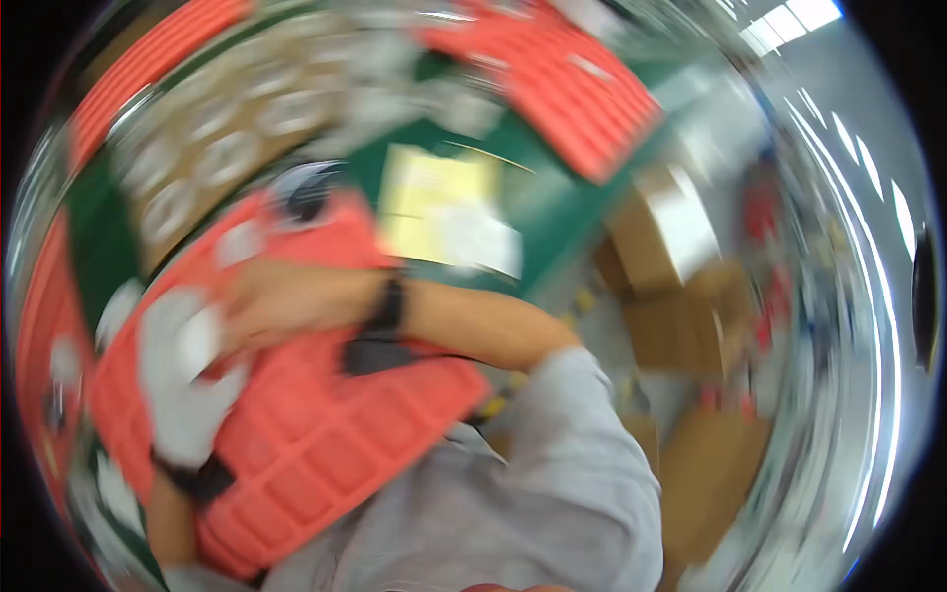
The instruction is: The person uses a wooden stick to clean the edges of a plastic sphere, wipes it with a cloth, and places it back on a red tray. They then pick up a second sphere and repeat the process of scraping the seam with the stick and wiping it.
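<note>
A white glove covers my left hand (pixel 178 370), which holds a small white rounded part (pixel 201 337) over the red compartment tray (pixel 340 464). My bare right hand (pixel 261 304) reaches across from the right, its fingers closed at that same part. Motion blur hides the part's exact kind. Dark bands circle both wrists, and a black pad-like piece (pixel 377 355) hangs by the right one. At the tray's far end lies a dark round object with a clear rim (pixel 308 192). Another small white piece (pixel 240 243) rests in the tray near my right hand.
A brown board with several white rings (pixel 227 158) lies at the far left. Yellow and white papers (pixel 439 202) are on the green table (pixel 562 212). Another red tray (pixel 582 94) sits at the back. Cardboard boxes (pixel 681 316) stand at the right.
</note>
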### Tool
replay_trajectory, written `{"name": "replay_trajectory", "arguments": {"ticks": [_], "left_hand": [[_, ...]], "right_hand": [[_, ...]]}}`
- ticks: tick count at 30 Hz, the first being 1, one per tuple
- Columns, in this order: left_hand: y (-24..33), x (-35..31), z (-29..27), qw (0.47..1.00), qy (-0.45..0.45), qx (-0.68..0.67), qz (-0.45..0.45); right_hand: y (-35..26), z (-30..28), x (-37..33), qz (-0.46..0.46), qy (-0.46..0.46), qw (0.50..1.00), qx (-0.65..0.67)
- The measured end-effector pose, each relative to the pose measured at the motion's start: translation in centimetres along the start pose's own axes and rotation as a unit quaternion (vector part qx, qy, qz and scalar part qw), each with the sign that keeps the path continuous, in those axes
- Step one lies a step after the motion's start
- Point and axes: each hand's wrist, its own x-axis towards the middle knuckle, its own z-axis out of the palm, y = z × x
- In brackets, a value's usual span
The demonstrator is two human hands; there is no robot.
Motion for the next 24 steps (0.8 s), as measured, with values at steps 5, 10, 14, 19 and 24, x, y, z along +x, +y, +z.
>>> {"name": "replay_trajectory", "arguments": {"ticks": [5,10,14,19,24], "left_hand": [[0.7,-0.2,-0.4,0.996,-0.008,0.084,0.034],[1.8,0.8,2.2,0.992,0.000,0.063,0.112],[0.4,0.5,2.4,0.995,-0.037,0.045,0.076],[1.1,0.3,1.1,0.990,-0.010,0.104,0.090],[4.5,-0.2,0.9,0.999,-0.035,0.017,-0.036]], "right_hand": [[4.6,0.1,10.3,0.039,-0.112,0.989,0.091],[4.1,-3.3,10.2,0.011,-0.050,0.998,0.036],[4.3,-4.0,11.5,0.002,-0.091,0.994,0.062],[2.1,-2.4,9.4,0.007,-0.083,0.996,-0.021],[1.1,-1.2,7.9,-0.082,0.009,0.983,-0.164]]}}
